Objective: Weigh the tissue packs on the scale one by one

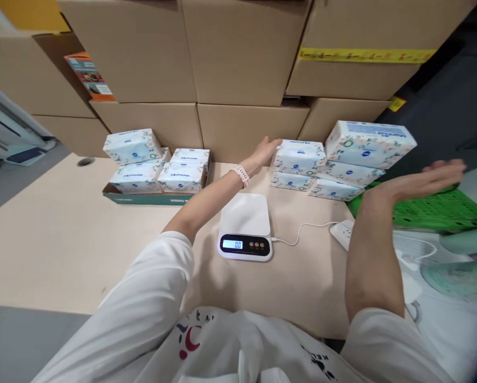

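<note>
My left hand (264, 153) reaches across the table with fingers stretched out, its tips touching the left end of a stack of floral tissue packs (300, 162). My right hand (429, 181) is held flat and open on the right, just beside and below the top pack of the right-hand pile (368, 142); it holds nothing. A white digital scale (246, 226) sits below my left forearm with an empty platform and its display reading 0.0. More tissue packs (158, 170) lie in a shallow green-edged cardboard tray (142, 198) at the left.
Large cardboard boxes (242, 58) are stacked against the back of the beige table (63, 250). A green plastic crate (441, 210) lies at the right under my right hand. A white power strip (342, 233) with the scale's cable sits beside it. Grey floor shows at left.
</note>
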A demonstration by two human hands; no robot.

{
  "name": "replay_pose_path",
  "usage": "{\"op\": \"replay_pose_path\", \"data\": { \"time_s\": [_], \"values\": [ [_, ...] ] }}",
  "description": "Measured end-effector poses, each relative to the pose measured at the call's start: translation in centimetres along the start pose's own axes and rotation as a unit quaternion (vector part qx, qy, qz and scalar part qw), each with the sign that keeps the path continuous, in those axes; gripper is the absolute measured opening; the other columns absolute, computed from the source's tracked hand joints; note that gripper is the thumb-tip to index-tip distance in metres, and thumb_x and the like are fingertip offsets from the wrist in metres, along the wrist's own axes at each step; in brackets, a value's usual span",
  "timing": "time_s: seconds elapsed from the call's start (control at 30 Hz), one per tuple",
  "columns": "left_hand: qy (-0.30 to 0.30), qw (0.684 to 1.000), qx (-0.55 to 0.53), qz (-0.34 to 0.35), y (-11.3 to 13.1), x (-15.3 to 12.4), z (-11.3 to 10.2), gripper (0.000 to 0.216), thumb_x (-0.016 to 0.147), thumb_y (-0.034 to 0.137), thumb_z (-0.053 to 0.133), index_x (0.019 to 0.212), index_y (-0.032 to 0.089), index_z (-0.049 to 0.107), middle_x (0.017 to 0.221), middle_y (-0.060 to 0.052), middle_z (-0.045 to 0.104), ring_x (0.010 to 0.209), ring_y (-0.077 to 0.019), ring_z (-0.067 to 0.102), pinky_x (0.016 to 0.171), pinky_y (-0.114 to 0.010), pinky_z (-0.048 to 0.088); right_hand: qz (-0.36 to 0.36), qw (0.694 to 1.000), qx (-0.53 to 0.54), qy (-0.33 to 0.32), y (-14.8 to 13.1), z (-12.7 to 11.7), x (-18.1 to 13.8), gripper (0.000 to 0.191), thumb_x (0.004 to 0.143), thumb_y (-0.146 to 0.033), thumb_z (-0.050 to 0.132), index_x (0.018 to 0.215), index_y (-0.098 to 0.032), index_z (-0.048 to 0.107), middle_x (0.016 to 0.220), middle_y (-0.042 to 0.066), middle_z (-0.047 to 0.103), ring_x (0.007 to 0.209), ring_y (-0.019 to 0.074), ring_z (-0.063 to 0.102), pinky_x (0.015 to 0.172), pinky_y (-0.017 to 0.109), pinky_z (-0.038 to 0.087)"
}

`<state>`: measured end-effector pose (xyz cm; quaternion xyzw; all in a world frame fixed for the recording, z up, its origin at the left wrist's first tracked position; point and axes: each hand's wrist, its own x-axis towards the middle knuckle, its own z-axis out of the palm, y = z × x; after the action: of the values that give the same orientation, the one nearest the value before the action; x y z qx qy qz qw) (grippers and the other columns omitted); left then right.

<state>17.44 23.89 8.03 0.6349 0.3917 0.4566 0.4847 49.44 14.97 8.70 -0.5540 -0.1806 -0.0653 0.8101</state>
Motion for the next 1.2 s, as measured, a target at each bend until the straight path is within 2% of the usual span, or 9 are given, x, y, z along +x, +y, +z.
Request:
{"op": "replay_pose_path", "data": {
  "time_s": [0.1,0.17,0.23,0.27,0.4,0.5,0.9,1.07,1.2],
  "values": [
    [0.073,0.995,0.038,0.052,2.6,-4.6,-6.5,0.058,0.101,0.037,0.071,0.153,0.014,0.059,0.171,-0.015,0.051,0.169,-0.0344,0.037,0.139,-0.046,0.027,-0.106,0.989,0.045,-0.09,-4.3,0.4,-4.5,0.047,0.109,-0.049,0.017,0.136,-0.027,0.049,0.143,0.015,0.058,0.138,0.0277,0.059,0.129,0.055,0.037],
    [0.159,0.975,0.091,0.123,3.8,-8.5,-11.5,0.034,0.104,0.028,0.065,0.136,0.017,0.07,0.152,-0.009,0.069,0.154,-0.0278,0.055,0.133,-0.039,0.038,-0.052,0.967,0.06,-0.241,-7.9,1.3,-10.5,0.047,0.107,-0.049,0.023,0.137,-0.025,0.051,0.14,0.016,0.063,0.123,0.0288,0.068,0.117,0.056,0.048],
    [0.277,0.939,0.187,0.076,4.1,-12.5,-16.5,0.025,0.107,0.023,0.056,0.126,0.016,0.071,0.136,-0.006,0.075,0.138,-0.021,0.065,0.123,-0.033,0.046,0.016,0.836,0.027,-0.548,-11.1,2.4,-17.7,0.052,0.108,-0.051,0.026,0.142,-0.02,0.05,0.146,0.017,0.066,0.132,0.0272,0.068,0.119,0.052,0.05],
    [0.321,0.916,0.238,0.03,3.9,-14.5,-18.6,0.026,0.108,0.021,0.052,0.126,0.014,0.07,0.133,-0.006,0.075,0.131,-0.0191,0.067,0.118,-0.032,0.049,0.027,0.776,0.017,-0.63,-12.3,2.9,-21.3,0.049,0.107,-0.05,0.035,0.138,-0.019,0.058,0.142,0.016,0.072,0.13,0.0267,0.071,0.116,0.049,0.054],
    [0.359,0.871,0.32,-0.096,2.0,-20.6,-24.4,0.027,0.105,0.018,0.052,0.122,0.005,0.07,0.118,-0.012,0.077,0.116,-0.0229,0.071,0.11,-0.039,0.052,-0.078,0.629,-0.11,-0.765,-14.2,5.2,-32.7,0.042,0.11,-0.042,0.041,0.126,-0.02,0.073,0.132,0.01,0.081,0.133,0.0285,0.072,0.123,0.051,0.047],
    [0.339,0.857,0.365,-0.13,1.3,-22.8,-25.5,0.029,0.105,0.022,0.052,0.118,0.008,0.074,0.116,-0.01,0.08,0.119,-0.0268,0.072,0.109,-0.039,0.052,-0.18,0.574,-0.213,-0.769,-13.4,6.6,-37.0,0.051,0.113,-0.038,0.031,0.136,-0.014,0.07,0.138,0.017,0.078,0.145,0.0343,0.063,0.135,0.06,0.024],
    [0.191,0.791,0.544,-0.204,1.3,-18.9,-24.2,0.054,0.104,0.049,0.047,0.128,0.009,0.074,0.137,-0.031,0.073,0.145,-0.0492,0.057,0.121,-0.063,0.039,-0.247,0.55,-0.26,-0.754,-10.8,7.7,-40.2,0.067,0.113,-0.048,0.024,0.156,-0.004,0.052,0.138,0.024,0.076,0.159,0.0372,0.046,0.138,0.065,-0.002],
    [0.252,0.842,0.449,-0.161,1.0,-19.6,-24.1,0.075,0.101,0.061,0.054,0.156,0.011,0.059,0.142,-0.028,0.072,0.155,-0.0513,0.048,0.129,-0.07,0.025,-0.193,0.571,-0.257,-0.755,-10.8,8.2,-40.8,0.075,0.113,-0.057,0.016,0.166,-0.011,0.043,0.15,0.021,0.071,0.16,0.0356,0.048,0.138,0.068,0.01],
    [0.288,0.91,0.285,-0.079,2.9,-21.9,-24.3,0.09,0.1,0.072,0.059,0.171,0.018,0.042,0.151,-0.018,0.069,0.161,-0.0431,0.046,0.137,-0.058,0.023,-0.127,0.634,-0.186,-0.74,-12.6,9.1,-39.7,0.077,0.11,-0.068,0.024,0.171,-0.022,0.038,0.168,0.013,0.057,0.165,0.035,0.041,0.137,0.069,0.021]
  ]
}}
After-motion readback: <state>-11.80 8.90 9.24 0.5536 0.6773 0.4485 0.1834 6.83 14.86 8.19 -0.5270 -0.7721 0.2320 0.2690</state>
